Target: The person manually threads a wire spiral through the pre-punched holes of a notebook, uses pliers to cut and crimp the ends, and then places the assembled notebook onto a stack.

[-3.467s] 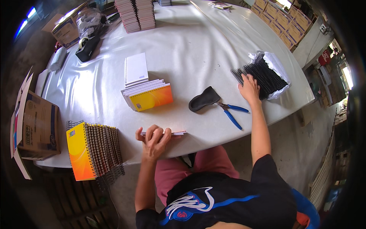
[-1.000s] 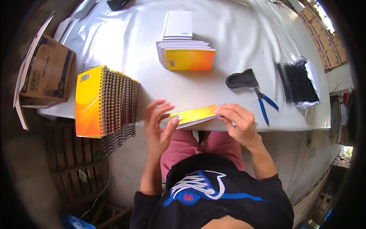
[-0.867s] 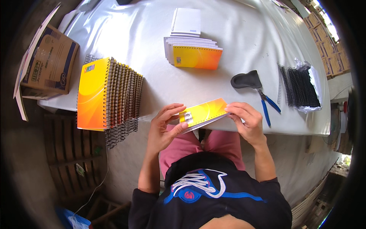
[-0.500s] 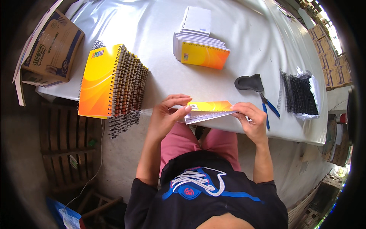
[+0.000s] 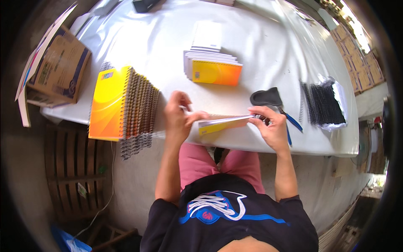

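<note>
An unbound notebook (image 5: 226,122) with a yellow-orange cover and white pages is held almost edge-on above the table's near edge. My right hand (image 5: 272,129) is closed on its right end, thumb and fingers pinching it. A small dark coil-like bit shows among those fingers, too unclear to name surely. My left hand (image 5: 177,119), smeared by motion, is at the other end. Its thumb reaches the notebook's left corner, while the fingers are raised and apart from it.
Left stands a stack of coil-bound notebooks (image 5: 110,105) beside a cardboard box (image 5: 58,67). Farther back lies a pile of notebooks (image 5: 216,72). On the right are blue-handled pliers (image 5: 294,121), a black pad (image 5: 266,97) and black coils (image 5: 319,103) on the pale-covered table (image 5: 268,50).
The notebook has tipped over, its cover now showing below the white pages. My left fingers have lifted off its left end. The whole view has shifted slightly.
</note>
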`<state>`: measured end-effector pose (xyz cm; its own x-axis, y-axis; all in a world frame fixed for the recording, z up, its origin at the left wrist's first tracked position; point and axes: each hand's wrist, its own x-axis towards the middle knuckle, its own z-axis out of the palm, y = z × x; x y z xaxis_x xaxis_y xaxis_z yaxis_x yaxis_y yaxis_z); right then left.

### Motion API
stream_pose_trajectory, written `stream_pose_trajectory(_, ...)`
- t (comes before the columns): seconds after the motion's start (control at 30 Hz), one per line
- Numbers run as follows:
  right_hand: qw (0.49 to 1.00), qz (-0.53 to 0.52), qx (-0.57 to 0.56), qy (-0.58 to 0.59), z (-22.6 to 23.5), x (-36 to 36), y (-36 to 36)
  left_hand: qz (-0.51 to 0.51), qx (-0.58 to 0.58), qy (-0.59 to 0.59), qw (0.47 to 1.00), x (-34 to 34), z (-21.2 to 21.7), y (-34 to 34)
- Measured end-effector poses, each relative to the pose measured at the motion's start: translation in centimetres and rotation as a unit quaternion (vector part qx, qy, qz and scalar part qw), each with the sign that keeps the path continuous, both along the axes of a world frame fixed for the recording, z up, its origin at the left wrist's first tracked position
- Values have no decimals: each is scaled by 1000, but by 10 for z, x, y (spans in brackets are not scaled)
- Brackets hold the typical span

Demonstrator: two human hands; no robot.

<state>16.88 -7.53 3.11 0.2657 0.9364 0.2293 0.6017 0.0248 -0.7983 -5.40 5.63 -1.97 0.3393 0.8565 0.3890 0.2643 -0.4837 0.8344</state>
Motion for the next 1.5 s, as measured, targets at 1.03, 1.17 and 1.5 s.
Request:
stream_pose_trajectory(1.03, 986, 25, 85, -142, -8, -6, -24, 24, 213, 164, 963, 58, 0, -70)
stream_pose_trajectory(1.17, 983, -4, 113, -148, -21, -12, -28, 30, 226, 150, 962, 60, -3, -69)
stream_pose_trajectory(1.5, 978, -66, 16, -200, -5, -27, -25, 51, 254, 135, 956, 63, -9, -72)
